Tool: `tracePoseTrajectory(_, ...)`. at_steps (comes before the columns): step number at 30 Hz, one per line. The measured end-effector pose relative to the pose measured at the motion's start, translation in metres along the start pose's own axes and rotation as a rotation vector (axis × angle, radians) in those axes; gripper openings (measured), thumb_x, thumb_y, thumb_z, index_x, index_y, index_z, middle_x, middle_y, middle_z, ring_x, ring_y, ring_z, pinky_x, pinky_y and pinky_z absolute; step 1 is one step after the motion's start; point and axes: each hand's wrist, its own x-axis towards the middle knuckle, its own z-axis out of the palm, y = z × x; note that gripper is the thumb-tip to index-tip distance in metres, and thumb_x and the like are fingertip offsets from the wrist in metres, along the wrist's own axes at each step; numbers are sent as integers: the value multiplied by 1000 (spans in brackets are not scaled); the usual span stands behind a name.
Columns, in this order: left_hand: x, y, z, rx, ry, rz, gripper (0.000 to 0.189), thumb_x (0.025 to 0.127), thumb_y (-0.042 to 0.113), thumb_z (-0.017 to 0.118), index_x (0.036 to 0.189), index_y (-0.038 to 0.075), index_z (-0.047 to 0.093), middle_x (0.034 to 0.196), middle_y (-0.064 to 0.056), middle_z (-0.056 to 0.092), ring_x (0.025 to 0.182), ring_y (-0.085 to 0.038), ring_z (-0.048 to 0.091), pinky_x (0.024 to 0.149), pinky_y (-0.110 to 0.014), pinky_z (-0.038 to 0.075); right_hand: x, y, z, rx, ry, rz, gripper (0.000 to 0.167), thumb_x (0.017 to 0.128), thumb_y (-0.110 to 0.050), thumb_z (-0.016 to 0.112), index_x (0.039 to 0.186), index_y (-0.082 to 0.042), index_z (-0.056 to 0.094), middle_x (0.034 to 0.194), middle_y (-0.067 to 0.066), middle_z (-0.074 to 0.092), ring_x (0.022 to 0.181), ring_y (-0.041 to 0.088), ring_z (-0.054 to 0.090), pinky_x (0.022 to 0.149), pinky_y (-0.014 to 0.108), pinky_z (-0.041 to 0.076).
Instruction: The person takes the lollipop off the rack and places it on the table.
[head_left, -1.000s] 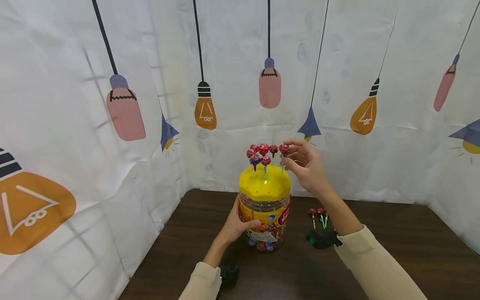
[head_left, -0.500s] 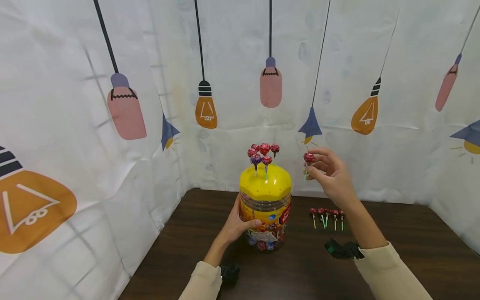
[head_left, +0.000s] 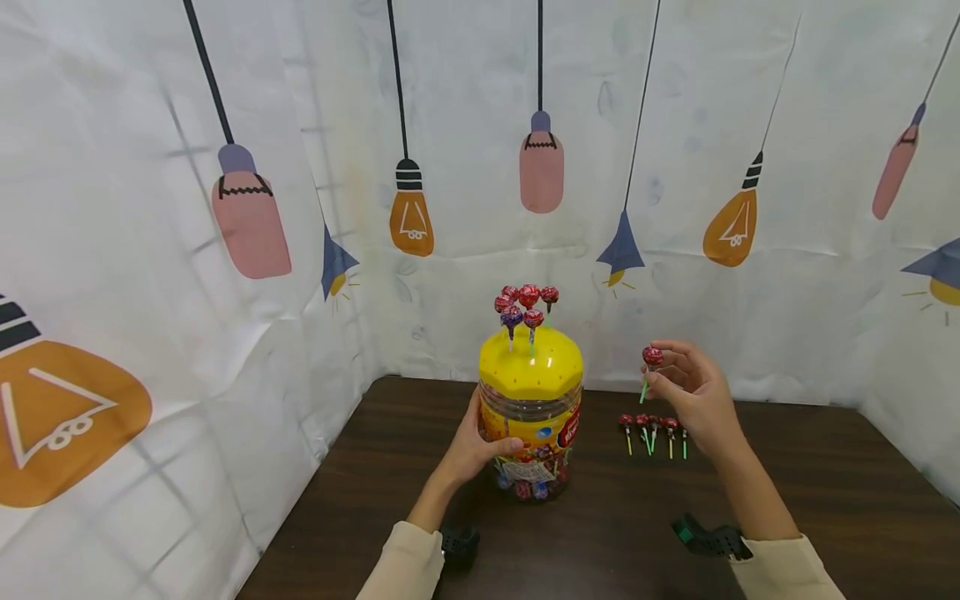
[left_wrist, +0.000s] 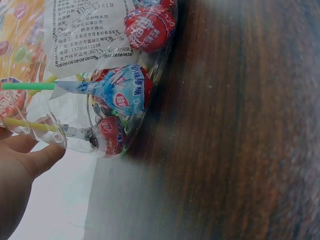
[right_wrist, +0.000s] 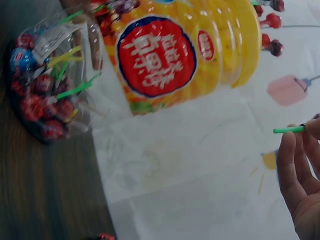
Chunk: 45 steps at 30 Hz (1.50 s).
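A clear plastic jar (head_left: 528,433) with a yellow lid (head_left: 531,367) stands upright on the table, wrapped candies visible in its lower part. Several lollipops (head_left: 529,296) stick up out of the lid. My left hand (head_left: 468,450) grips the jar's left side, its thumb across the front; in the left wrist view its fingers (left_wrist: 42,160) touch the clear wall. To the right of the jar, my right hand (head_left: 697,396) pinches a red-wrapped lollipop (head_left: 652,357) with a green stick, held above the table. The right wrist view shows that green stick (right_wrist: 289,130) between the fingertips.
Several red lollipops (head_left: 654,423) lie in a row on the dark wooden table (head_left: 600,542), below and behind my right hand. A white cloth (head_left: 465,317) printed with lamps hangs behind and to the left.
My right hand has moved away from the lid, to the right and down, carrying the lollipop that was at the lid's right edge. The left hand and jar stay put.
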Motion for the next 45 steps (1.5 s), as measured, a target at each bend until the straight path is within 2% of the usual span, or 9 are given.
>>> tracePoseTrajectory(6, 1, 1, 1, 0, -4, 1, 95, 91, 32, 78, 161, 38, 14, 154, -1, 44, 134, -22, 53, 113, -42, 45, -13, 17, -14, -4, 21, 53, 39, 96, 8, 63, 134, 3, 55, 104, -1, 70, 81, 12, 70, 68, 28, 62)
tracePoseTrajectory(14, 1, -1, 0, -1, 3, 2, 94, 92, 29, 78, 161, 38, 14, 153, -2, 44, 133, -22, 53, 114, -41, 45, -21, 43, -37, -39, 70, 156, 41, 97, 1, 66, 136, -9, 59, 105, -2, 69, 85, 9, 70, 71, 26, 62)
tracePoseTrajectory(23, 0, -1, 1, 3, 0, 14, 96, 92, 30, 78, 162, 35, 13, 155, -4, 42, 134, -21, 52, 115, -41, 45, -31, 64, -67, -58, 91, 209, 41, 97, -1, 67, 136, -13, 60, 100, -7, 67, 80, 8, 68, 66, 25, 60)
tracePoseTrajectory(27, 0, -2, 1, 6, 6, 8, 96, 91, 32, 79, 162, 35, 14, 155, -3, 42, 134, -21, 51, 115, -42, 44, -35, 73, -78, -104, 96, 242, 41, 97, -2, 67, 136, -15, 59, 98, -5, 65, 81, 8, 68, 66, 26, 61)
tracePoseTrajectory(31, 0, -2, 0, 9, 8, -4, 96, 91, 32, 79, 161, 37, 13, 155, -1, 42, 135, -21, 51, 115, -43, 43, -40, 82, -89, -172, 83, 316, 39, 99, -7, 67, 135, -18, 59, 97, -9, 62, 85, 8, 69, 69, 27, 62)
tracePoseTrajectory(37, 0, -1, -1, 20, 17, -6, 98, 90, 35, 79, 161, 39, 12, 156, 0, 42, 135, -22, 50, 116, -44, 42, -49, 96, -107, -185, 42, 428, 38, 102, -14, 64, 137, -11, 52, 99, -8, 61, 92, 3, 69, 75, 31, 63)
tracePoseTrajectory(39, 0, -1, -1, 20, 17, -7, 98, 91, 34, 79, 162, 39, 12, 156, -1, 42, 136, -23, 50, 116, -45, 42, -52, 101, -112, -181, 36, 459, 36, 102, -14, 63, 135, -12, 51, 99, -8, 63, 93, 0, 69, 76, 31, 63)
tracePoseTrajectory(42, 0, -2, -1, 20, 20, -15, 98, 91, 35, 79, 161, 40, 12, 156, 0, 42, 135, -23, 51, 115, -43, 43, -55, 109, -118, -187, 25, 500, 35, 102, -14, 64, 134, -13, 51, 98, -10, 66, 93, 2, 70, 77, 30, 63)
tracePoseTrajectory(45, 1, -3, 0, 13, 15, -10, 98, 90, 35, 80, 161, 40, 12, 155, 0, 42, 135, -23, 51, 114, -43, 43, -57, 116, -122, -231, 15, 526, 41, 101, -14, 66, 137, -6, 48, 99, -8, 68, 93, 7, 70, 79, 31, 63)
